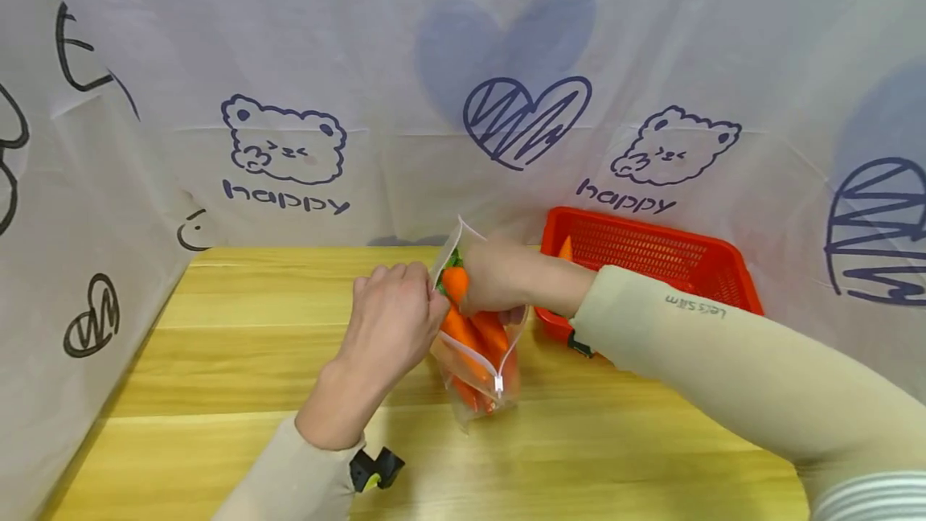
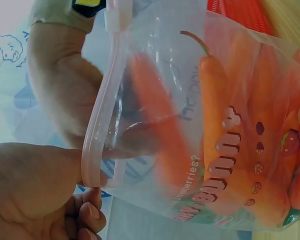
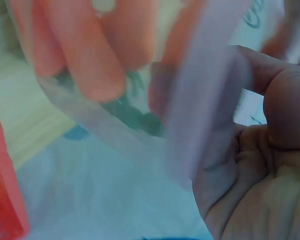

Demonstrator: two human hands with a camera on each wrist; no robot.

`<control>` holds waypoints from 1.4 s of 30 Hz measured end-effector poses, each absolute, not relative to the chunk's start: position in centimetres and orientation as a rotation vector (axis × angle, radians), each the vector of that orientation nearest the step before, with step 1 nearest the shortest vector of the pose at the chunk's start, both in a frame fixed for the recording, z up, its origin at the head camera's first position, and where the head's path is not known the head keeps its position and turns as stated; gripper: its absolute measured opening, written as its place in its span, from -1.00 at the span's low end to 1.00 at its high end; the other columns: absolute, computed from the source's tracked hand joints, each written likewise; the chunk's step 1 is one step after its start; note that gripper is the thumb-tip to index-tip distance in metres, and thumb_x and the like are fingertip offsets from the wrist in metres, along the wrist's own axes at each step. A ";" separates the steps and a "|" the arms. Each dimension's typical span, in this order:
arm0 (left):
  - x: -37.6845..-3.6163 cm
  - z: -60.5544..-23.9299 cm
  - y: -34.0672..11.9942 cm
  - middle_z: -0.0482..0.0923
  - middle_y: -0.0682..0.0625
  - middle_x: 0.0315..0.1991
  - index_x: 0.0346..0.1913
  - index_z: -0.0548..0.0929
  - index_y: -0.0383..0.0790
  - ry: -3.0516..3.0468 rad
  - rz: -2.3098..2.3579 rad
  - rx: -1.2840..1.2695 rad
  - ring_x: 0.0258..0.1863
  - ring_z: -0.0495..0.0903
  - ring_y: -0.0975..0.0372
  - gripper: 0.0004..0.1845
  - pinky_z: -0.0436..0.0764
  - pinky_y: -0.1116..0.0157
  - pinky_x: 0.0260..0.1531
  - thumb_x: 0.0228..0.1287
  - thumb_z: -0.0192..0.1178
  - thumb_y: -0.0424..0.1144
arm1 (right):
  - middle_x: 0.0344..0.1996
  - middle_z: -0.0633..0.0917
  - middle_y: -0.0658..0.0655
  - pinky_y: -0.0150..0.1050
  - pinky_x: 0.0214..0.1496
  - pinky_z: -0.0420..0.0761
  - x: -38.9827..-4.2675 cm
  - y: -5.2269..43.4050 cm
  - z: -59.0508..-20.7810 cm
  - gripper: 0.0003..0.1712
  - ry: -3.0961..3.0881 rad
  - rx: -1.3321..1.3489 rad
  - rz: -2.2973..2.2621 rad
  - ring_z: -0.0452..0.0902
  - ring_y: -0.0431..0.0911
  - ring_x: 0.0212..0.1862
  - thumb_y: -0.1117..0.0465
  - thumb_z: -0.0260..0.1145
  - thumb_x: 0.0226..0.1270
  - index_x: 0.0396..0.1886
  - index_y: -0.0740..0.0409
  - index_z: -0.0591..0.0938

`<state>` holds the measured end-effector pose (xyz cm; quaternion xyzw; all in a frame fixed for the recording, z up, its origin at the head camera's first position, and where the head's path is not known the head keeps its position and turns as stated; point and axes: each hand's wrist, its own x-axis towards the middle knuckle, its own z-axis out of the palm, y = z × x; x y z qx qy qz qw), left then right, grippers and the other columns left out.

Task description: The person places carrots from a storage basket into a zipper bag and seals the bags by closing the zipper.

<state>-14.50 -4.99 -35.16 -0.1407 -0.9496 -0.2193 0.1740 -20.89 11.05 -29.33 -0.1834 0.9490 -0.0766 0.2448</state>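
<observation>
**Two hands on one bag of carrots at mid-desk**

One clear zip bag [image 1: 477, 360] stood upright near the middle of the wooden desk [image 1: 217, 360], and both hands were on it. The left hand [image 1: 391, 320] pinched the bag's rim from the left side, thumb and fingers closed on the pink zip strip [image 2: 97, 125], as the left wrist view showed plainly. The right hand [image 1: 495, 276] came in from the right, its fingers reaching into the open mouth and closed around one carrot [image 1: 456, 281] with green at its top. In the right wrist view the thumb [image 3: 285, 110] lay against the bag's film, the rest blurred.

Count the carrots: at least three orange ones [image 1: 486, 336] showed inside the bag from the head camera, packed close; the exact number could not be told through the plastic. One white slider [image 1: 498, 383] sat on the zip line at the front.

One red basket [image 1: 651, 260] rested at the desk's far right edge, just behind the right forearm, with one more orange piece [image 1: 565, 249] visible inside it.

For room: the left half of the desk lay bare up to the printed curtain [image 1: 289, 143], which closed in the far edge and the left side. The near edge in front of the bag was open wood too.
</observation>
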 end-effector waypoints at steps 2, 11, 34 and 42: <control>-14.5 -35.1 -5.0 0.40 0.02 -0.56 -0.46 0.48 -0.16 -2.696 -0.633 -0.397 -0.49 0.38 0.06 -0.85 0.25 0.17 -0.37 0.26 0.15 -0.30 | -0.71 0.59 0.04 -0.29 -0.62 0.59 -20.6 11.1 -30.2 -0.78 2.614 -0.563 -0.155 0.57 -0.12 -0.71 0.18 0.38 0.30 -0.50 0.16 0.60; -14.4 -35.0 -5.1 0.42 0.02 -0.55 -0.45 0.51 -0.16 -2.709 -0.655 -0.387 -0.48 0.39 0.07 -0.87 0.26 0.16 -0.34 0.26 0.15 -0.29 | -0.64 0.51 0.00 -0.10 -0.33 0.58 -19.5 11.0 -32.9 -0.77 2.826 -0.813 0.062 0.52 -0.02 -0.49 0.23 0.34 0.32 -0.55 0.06 0.56; -13.7 -35.4 -5.8 0.46 0.02 -0.49 -0.41 0.52 -0.13 -2.813 -0.804 -0.296 -0.34 0.44 0.04 -0.86 0.25 0.14 -0.20 0.34 0.11 -0.26 | -0.51 0.61 0.03 -0.12 -0.25 0.56 -23.1 25.2 -32.3 -0.86 3.124 -0.684 -0.227 0.50 -0.05 -0.43 0.22 0.23 0.43 -0.24 0.13 0.70; -13.6 -35.8 -5.4 0.47 0.04 -0.51 -0.42 0.54 -0.14 -2.784 -0.787 -0.328 -0.40 0.41 0.07 -0.87 0.25 0.16 -0.27 0.32 0.13 -0.27 | -0.28 0.74 0.17 0.07 0.04 0.68 -26.6 28.9 -36.2 -0.79 2.966 -0.625 -0.005 0.66 0.11 -0.22 0.33 0.27 0.35 -0.08 0.24 0.73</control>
